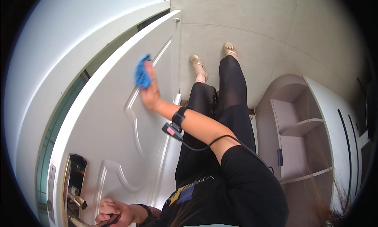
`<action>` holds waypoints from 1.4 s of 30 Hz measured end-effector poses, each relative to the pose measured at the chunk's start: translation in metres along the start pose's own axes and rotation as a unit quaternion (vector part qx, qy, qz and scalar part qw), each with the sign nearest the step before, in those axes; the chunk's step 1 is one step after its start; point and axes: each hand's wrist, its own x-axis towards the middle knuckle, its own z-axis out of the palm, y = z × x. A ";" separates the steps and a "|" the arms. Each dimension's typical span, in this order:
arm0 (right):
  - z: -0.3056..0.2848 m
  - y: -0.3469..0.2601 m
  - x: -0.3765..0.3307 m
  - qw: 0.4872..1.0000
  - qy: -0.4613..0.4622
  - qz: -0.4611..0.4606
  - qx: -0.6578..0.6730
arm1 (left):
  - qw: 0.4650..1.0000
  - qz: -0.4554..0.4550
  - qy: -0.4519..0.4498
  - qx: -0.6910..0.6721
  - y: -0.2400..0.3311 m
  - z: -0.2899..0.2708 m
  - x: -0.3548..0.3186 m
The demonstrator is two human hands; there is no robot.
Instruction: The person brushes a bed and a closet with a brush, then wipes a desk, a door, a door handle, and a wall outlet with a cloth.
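Note:
A white panelled door (pixel 118 120) stands open on my left. My right hand (pixel 151 93) presses a crumpled blue cloth (pixel 142 73) flat against the door's face, near a raised moulding in its lower half. A black strap with a small device and cable sits on that wrist. Low in the picture my left hand (pixel 112 212) is closed around the metal door handle (pixel 78 221), just under a gold-coloured lock plate (pixel 75 179) on the door's edge.
Pale floor tiles (pixel 244 18) lie beyond my feet in gold sandals (pixel 212 57). A white open shelf unit (pixel 299 128) with curved shelves stands to my right. The door frame and a greenish glass strip (pixel 59 120) run along the left.

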 end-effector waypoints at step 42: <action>-0.027 -0.308 0.041 0.908 -0.218 -0.324 -0.152 | 0.986 -0.066 -0.149 -0.031 0.033 -0.025 0.010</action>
